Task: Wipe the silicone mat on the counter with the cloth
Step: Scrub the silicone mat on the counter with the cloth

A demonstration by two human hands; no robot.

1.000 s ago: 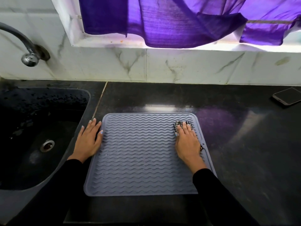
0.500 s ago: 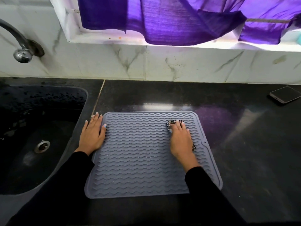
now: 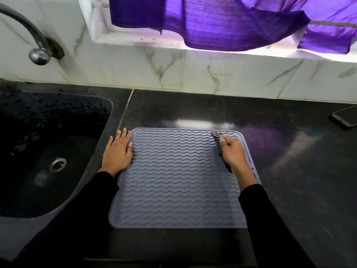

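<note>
A grey silicone mat [image 3: 173,182] with wavy ridges lies flat on the dark counter [image 3: 289,180]. My left hand [image 3: 117,151] rests flat, fingers straight, across the mat's left edge near the far left corner. My right hand [image 3: 233,151] is over the mat's far right corner and grips a small black-and-white checked cloth [image 3: 218,139]. The cloth sticks out past my thumb and hangs down along the inner side of the hand; most of it is hidden in the fist.
A dark wet sink [image 3: 48,151] with a drain lies left of the mat, under a chrome tap [image 3: 38,53]. A phone [image 3: 345,117] lies at the counter's far right. A marble wall and purple curtain [image 3: 212,22] stand behind.
My right hand turned from lying flat on the cloth to gripping it bunched, and shifted toward the mat's far right corner. The left hand stayed on the left edge.
</note>
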